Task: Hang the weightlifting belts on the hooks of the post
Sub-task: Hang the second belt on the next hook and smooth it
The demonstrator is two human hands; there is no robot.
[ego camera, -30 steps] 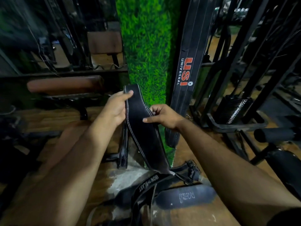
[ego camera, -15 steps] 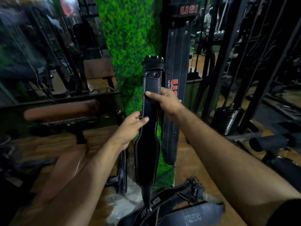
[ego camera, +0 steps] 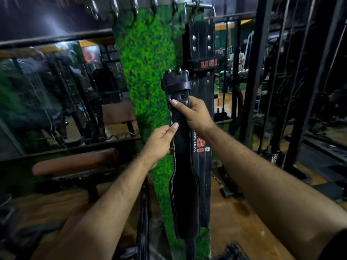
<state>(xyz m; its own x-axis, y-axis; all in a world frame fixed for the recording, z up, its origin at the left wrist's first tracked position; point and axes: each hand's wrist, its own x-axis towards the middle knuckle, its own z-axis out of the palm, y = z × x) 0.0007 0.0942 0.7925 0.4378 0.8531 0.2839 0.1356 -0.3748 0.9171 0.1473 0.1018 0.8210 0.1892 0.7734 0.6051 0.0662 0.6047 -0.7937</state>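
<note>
At the centre of the frame a black belt (ego camera: 183, 166) with white stitching is held upright against the green turf-covered post (ego camera: 148, 72), buckle end (ego camera: 176, 83) uppermost, presumably so that the buckle can be lifted onto a hook. The right hand (ego camera: 195, 117) grips the strap just below the buckle, thumb across the front and fingers curled behind, carrying most of the weight. The left hand (ego camera: 161, 141) pinches the belt's left edge slightly lower, apparently to keep the long strap from swinging or twisting. Just right of it, a second belt marked USI (ego camera: 203, 59) already hangs from a metal hook (ego camera: 210, 8) at the top of the frame. A row of free hooks (ego camera: 114, 8) runs along the upper left, well above the buckle, so the lift looks unfinished.
</note>
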